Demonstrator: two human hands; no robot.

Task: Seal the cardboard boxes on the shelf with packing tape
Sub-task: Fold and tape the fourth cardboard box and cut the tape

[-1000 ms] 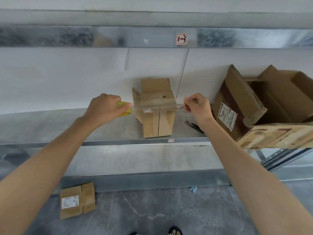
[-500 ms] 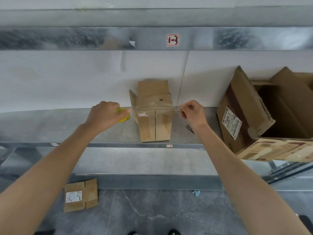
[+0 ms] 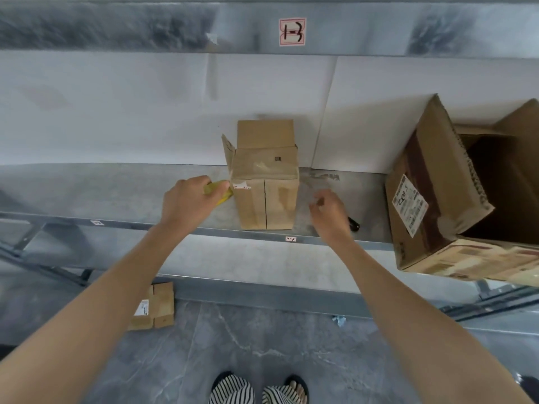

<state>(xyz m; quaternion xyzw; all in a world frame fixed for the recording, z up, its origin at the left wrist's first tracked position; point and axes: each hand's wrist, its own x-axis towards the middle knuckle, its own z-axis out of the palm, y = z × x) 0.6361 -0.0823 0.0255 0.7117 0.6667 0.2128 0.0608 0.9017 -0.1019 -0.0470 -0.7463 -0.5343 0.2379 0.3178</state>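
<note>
- Small cardboard box [image 3: 265,196]: it stands upright on the metal shelf [image 3: 87,188], between the two hands and slightly beyond them. Its long axis is vertical, and a seam runs down the face turned to the person.
- The rear flap stands up and the left flap is half raised. A glossy strip of clear tape [image 3: 262,167] lies across the folded top, running from hand to hand.
- Left hand [image 3: 189,201]: it grasps a yellow tape roll [image 3: 219,190] that is touching the box's left upper edge. This hand is the nearer one to the box.
- Right hand [image 3: 328,212]: it hovers just beside the box's right face, apart from it, with fingers loosely curled. Whether it pinches a clear tape end cannot be told.
- Judgement: the strip looks laid but not yet cut from the roll. The next move turns on the roll lying at the box's left, so the tape line crosses the vertical seam at right angles.
- Beyond the right hand lies a small dark object [image 3: 353,224]. Further to that side a large open box [image 3: 437,205] is tipped on its side.
</note>
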